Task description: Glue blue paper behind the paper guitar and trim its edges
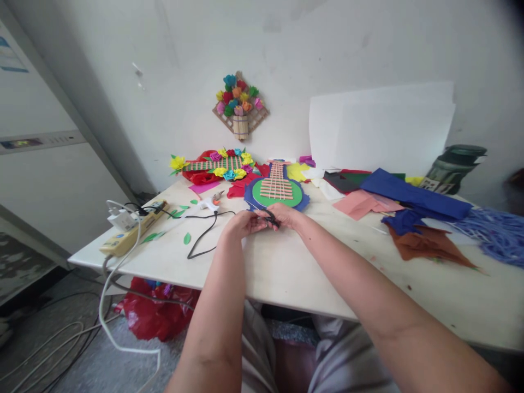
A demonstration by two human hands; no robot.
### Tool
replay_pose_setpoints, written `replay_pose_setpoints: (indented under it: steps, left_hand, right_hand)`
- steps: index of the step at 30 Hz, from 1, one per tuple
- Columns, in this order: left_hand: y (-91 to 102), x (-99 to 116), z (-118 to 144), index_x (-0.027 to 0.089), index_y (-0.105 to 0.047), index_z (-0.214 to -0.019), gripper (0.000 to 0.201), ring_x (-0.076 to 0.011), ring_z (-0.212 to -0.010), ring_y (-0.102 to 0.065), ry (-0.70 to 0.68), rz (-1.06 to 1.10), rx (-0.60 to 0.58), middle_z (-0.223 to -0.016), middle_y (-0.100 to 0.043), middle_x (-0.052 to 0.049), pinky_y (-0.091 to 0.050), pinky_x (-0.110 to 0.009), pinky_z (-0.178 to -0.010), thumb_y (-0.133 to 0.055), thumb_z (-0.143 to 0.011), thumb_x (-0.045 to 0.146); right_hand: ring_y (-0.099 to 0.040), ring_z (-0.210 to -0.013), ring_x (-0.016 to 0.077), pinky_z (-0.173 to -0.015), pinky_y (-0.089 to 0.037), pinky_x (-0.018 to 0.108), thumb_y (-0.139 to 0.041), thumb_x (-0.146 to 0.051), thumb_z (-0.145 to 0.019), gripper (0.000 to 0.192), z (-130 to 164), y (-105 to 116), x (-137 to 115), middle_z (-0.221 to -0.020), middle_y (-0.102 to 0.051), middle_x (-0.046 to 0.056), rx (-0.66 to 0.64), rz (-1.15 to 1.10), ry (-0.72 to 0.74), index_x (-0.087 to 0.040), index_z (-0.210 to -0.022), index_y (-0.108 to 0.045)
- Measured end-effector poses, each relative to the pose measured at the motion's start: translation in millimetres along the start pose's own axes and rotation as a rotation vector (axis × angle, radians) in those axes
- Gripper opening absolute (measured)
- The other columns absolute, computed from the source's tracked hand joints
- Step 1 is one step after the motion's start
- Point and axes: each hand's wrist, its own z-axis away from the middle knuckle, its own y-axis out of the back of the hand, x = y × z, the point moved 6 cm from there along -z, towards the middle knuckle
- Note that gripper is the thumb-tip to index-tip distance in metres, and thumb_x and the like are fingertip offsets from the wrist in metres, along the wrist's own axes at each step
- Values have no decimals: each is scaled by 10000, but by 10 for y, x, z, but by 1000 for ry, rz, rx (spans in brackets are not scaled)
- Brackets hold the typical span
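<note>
A white table (286, 273) stands against the wall, strewn with coloured paper sheets (413, 199) on the right. Near its far edge lies a blue-and-green paper guitar (277, 192) with stick strings. A yellow power strip (131, 232) sits at the left corner, a glue gun (209, 204) beside it. The left hand (241, 222) and right hand (286, 214) meet just in front of the guitar, both pinching 1 small black object (271, 218), too small to identify.

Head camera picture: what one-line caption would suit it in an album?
Both hands, left hand and right hand, meet on a small black object beside a paper guitar craft on a white table.
</note>
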Motion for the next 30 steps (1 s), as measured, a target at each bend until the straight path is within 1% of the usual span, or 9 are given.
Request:
replay_pose_setpoints:
  steps: [3, 7, 9, 13, 16, 20, 24, 27, 30]
  left_hand:
    - [0, -1, 2, 69, -631, -713, 207, -130, -454, -621, 5, -4, -1, -574, -652, -105, -532, -181, -473, -448, -775, -4]
    - [-22, -4, -6, 79, -650, -733, 228, -115, -456, -616, 17, -31, -41, -565, -659, -88, -524, -158, -463, -441, -773, -3]
    - [-37, -1, 8, 76, -648, -720, 209, -114, -456, -616, 23, -42, -49, -564, -659, -90, -520, -150, -460, -460, -763, -5]
    - [-32, 14, 45, 72, -626, -713, 207, -123, -430, -606, 13, -21, -2, -541, -642, -94, -510, -161, -436, -441, -778, 6]
    - [-25, 11, 45, 72, -628, -791, 218, -127, -429, -607, 4, -19, 2, -542, -641, -87, -507, -170, -427, -415, -798, 24]
    - [-24, 1, 39, 57, -630, -873, 222, -127, -435, -608, 18, -57, -6, -560, -654, -93, -505, -170, -437, -420, -804, 43]
    - [-56, 8, 59, 55, -632, -837, 222, -118, -441, -606, 23, -76, -42, -584, -665, -108, -504, -163, -450, -413, -805, 46]
    - [-40, -1, 61, 53, -630, -800, 227, -121, -438, -604, 33, -87, -28, -580, -661, -122, -498, -164, -441, -403, -811, 65]
    - [-33, -5, 50, 62, -624, -767, 224, -116, -448, -604, 20, -110, -45, -593, -663, -124, -493, -161, -432, -405, -811, 71]
  right_hand:
    - [-401, -293, 34, -285, -316, 138, -705, -437, -713, 416, -35, -5, -5, -368, -475, -45, 29, 6, 15, -134, -538, -480]
    - [-356, -273, 15, -271, -280, 125, -724, -405, -700, 433, -42, -16, -9, -342, -435, -64, 77, 12, 40, -137, -491, -457]
    - [-356, -266, 14, -270, -283, 123, -724, -407, -699, 436, -40, -30, -14, -340, -439, -64, 75, 16, 40, -137, -486, -456]
    - [-395, -272, 32, -273, -314, 137, -715, -439, -699, 436, -82, -47, -18, -356, -480, -45, 40, 9, 35, -139, -501, -468]
    - [-400, -273, 39, -269, -316, 142, -717, -438, -697, 424, -134, -39, -26, -357, -492, -35, 40, 10, 49, -134, -510, -489]
    - [-360, -254, 23, -266, -295, 125, -721, -389, -708, 418, -151, -27, -50, -321, -459, -48, 88, 39, 58, -141, -484, -470]
    - [-382, -269, 33, -282, -326, 130, -705, -356, -736, 409, -132, -49, -70, -323, -457, -44, 86, 27, 35, -143, -486, -462]
    - [-408, -271, 54, -281, -342, 154, -682, -378, -755, 400, -140, -67, -68, -327, -469, -34, 57, 21, -2, -141, -505, -480]
    - [-401, -262, 49, -276, -326, 149, -670, -409, -759, 412, -165, -62, -74, -323, -467, -38, 63, 49, 5, -138, -506, -490]
